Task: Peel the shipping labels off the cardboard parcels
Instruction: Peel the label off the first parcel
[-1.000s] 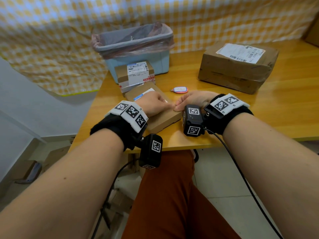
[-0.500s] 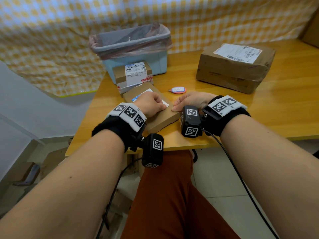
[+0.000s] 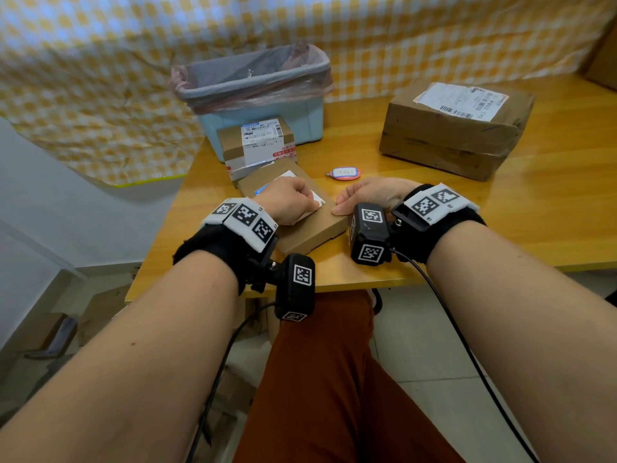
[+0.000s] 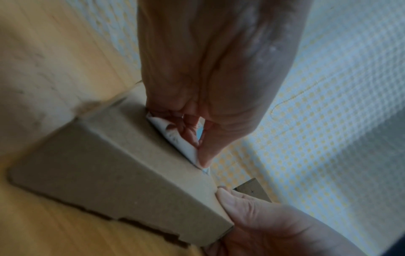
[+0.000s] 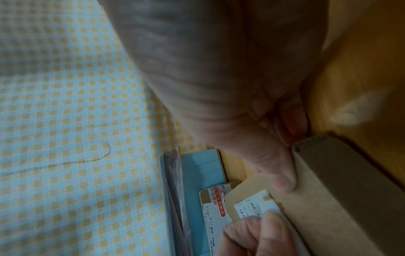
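Observation:
A flat brown parcel (image 3: 310, 233) lies near the table's front edge. Its white label (image 3: 316, 204) is partly lifted at the near right corner. My left hand (image 3: 305, 205) rests over the parcel and pinches that loose label corner (image 4: 175, 138) between thumb and fingers. My right hand (image 3: 347, 203) grips the parcel's right end, thumb (image 5: 282, 181) pressing on top and fingers curled against the side. Two more parcels keep flat labels: a small one (image 3: 257, 145) behind and a big one (image 3: 457, 138) at the far right.
A light blue bin (image 3: 260, 105) with a pink liner stands at the back of the wooden table (image 3: 534, 212), touching the small parcel. A red-and-blue key tag (image 3: 344, 173) lies just beyond my hands. A checked cloth hangs behind.
My left hand has drawn a little to the left, away from the right hand, and the white label corner now shows lifted under its fingers. The right hand has stayed on the parcel.

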